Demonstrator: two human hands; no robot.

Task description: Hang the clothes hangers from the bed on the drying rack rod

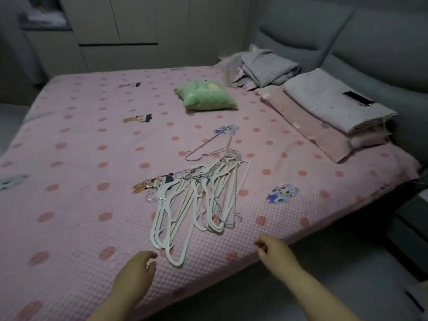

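Your hands hover empty, fingers loosely curled: left hand [136, 272], right hand [275, 253]. The hangers [194, 205] lie heaped on the bed [81, 205], at twelve o'clock between them, untouched.

White clothes hangers [196, 205] are lying in a tangled pile on the pink dotted bed [81, 158]. Just short of the pile, the left hand [135, 272] and right hand [275, 253] are hovering empty, fingers loosely curled. Beyond the pile, a green cushion [205, 95] is sitting.
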